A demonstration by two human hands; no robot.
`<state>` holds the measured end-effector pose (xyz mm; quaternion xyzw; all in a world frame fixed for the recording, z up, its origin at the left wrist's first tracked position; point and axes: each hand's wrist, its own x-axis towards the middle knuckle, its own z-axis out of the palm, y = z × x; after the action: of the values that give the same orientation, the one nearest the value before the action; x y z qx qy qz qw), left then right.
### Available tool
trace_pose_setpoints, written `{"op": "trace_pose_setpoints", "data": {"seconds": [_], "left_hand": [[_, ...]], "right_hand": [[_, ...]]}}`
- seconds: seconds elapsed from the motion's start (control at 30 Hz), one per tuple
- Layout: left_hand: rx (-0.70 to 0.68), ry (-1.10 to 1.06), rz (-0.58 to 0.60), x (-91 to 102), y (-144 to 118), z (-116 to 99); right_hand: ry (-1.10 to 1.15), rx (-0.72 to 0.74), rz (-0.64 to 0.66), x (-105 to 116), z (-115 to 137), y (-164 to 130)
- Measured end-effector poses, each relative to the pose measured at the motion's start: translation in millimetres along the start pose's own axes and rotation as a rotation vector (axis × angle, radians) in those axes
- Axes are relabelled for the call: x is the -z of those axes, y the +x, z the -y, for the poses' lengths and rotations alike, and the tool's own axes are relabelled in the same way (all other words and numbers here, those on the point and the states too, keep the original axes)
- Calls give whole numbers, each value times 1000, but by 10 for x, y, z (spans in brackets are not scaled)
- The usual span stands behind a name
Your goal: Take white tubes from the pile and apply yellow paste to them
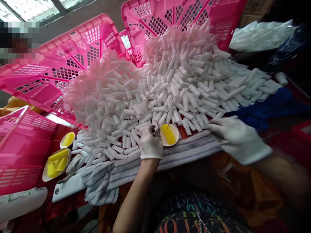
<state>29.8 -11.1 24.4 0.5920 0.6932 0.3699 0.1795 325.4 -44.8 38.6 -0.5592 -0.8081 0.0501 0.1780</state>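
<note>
While tubes (170,87) crowd, left hand (151,144) touches bowl (169,134).

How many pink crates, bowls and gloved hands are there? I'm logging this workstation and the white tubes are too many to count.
Pink crates: 3
Bowls holding yellow stuff: 3
Gloved hands, left hand and right hand: 2
Total: 8
White tubes: one heap, too many to count.

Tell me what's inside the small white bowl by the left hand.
The small white bowl holds bright yellow material, with a thin stick held by the left hand dipping into it. The bowl's bottom is covered, so depth can't be seen.
</note>
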Motion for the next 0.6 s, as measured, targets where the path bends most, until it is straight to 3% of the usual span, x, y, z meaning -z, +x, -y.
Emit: {"op": "trace_pose_setpoints", "data": {"seconds": [0.07, 0.2, 0.4, 0.6], "left_hand": [[115, 108, 49, -15, 172, 56], [126, 224, 187, -125, 310, 24], [124, 270, 244, -175, 444, 29], [-11, 128, 172, 22, 269, 161]], "right_hand": [[-143, 319, 44, -228, 108, 449], [-366, 541, 143, -542, 93, 934], [-398, 544, 264, -445, 24, 998], [-172, 460, 283, -382, -2, 1105]]}}
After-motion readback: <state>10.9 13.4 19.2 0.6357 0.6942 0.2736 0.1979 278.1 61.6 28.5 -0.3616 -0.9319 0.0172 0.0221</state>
